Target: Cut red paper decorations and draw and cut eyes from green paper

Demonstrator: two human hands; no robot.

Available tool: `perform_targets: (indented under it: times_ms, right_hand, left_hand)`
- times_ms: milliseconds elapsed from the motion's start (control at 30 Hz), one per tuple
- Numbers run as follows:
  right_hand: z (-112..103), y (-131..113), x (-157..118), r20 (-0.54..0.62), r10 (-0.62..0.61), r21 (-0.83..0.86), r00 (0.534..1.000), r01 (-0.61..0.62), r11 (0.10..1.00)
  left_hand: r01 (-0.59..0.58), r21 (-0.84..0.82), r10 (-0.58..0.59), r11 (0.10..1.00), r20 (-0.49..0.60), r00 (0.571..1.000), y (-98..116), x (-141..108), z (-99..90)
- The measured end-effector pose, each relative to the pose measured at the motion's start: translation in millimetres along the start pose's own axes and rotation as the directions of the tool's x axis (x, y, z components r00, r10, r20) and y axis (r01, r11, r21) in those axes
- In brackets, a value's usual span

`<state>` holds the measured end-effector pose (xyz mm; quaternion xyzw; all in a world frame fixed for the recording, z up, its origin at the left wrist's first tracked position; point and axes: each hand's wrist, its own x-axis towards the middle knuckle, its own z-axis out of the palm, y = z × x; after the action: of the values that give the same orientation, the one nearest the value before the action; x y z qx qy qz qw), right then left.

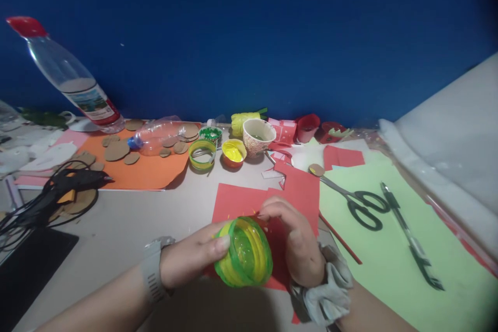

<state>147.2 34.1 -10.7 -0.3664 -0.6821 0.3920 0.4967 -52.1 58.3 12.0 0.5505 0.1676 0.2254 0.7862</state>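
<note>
Well, the green and yellow cup [251,251] sits in the left hand [194,254], low and central in the frame, tilted so its open mouth shows. The left thumb presses against its side near the rim; the other fingers of that hand are hidden behind it, so their exact hold cannot be told. Just beside the cup, a little right of centre, the right hand [301,249] is bent at the wrist with its fingers close together and curled towards the rim. Whether those fingertips touch the cup or pinch anything small, I cannot tell. A pale watch strap [152,272] circles the left wrist, and a grey scrunchie [330,290] the right.

Under and behind the hands, red paper [237,197] lies on the counter [128,218]. Above that, mid-frame, stand a textured white cup [254,146], a small bowl [233,153] with something yellow inside and a green and yellow ring [202,165]. At the right, black-handled scissors [356,202] and a pen [408,233] rest on light green paper [373,270]. In the left part, a black glue gun [73,179] lies by orange paper [155,171] bearing cardboard discs [116,150], and a red-capped bottle [83,91] appears at upper left
</note>
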Motion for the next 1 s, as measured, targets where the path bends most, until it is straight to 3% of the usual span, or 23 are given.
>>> perform_targets:
  times_ms: [133,300,367,433,533,600,1000]
  right_hand:
    - [2,4,0,-0.060,0.058,0.050,0.997,-0.055,0.997]
    - [-1,12,2,-0.174,0.137,0.134,0.975,-0.114,0.984]
    - [-3,13,5,-0.111,0.132,0.106,0.985,-0.121,0.987]
    - [-4,12,8,0.026,0.097,0.030,0.995,-0.098,0.995]
    - [-2,7,13,0.254,0.060,-0.098,0.965,-0.036,0.994]
    - [0,4,14,0.322,0.066,-0.134,0.944,-0.023,0.991]
    - [7,-1,7,0.206,0.148,-0.059,0.967,-0.138,0.989]
  left_hand:
    - [-0.008,-0.061,0.008,0.998,0.008,1.000,-4,-1,-1.4]
    - [0.002,-0.201,-0.018,0.980,-0.077,0.997,-18,-3,-1.0]
    - [-0.030,-0.313,-0.002,0.949,-0.100,0.995,-21,-2,1.0]
    - [-0.058,-0.385,0.018,0.921,-0.107,0.994,-22,0,2.8]
    - [-0.085,-0.387,0.042,0.918,-0.119,0.992,-20,2,3.7]
    - [-0.102,-0.365,0.059,0.925,-0.127,0.990,-20,2,3.2]
    - [-0.121,-0.365,0.078,0.923,-0.129,0.989,-19,3,4.1]
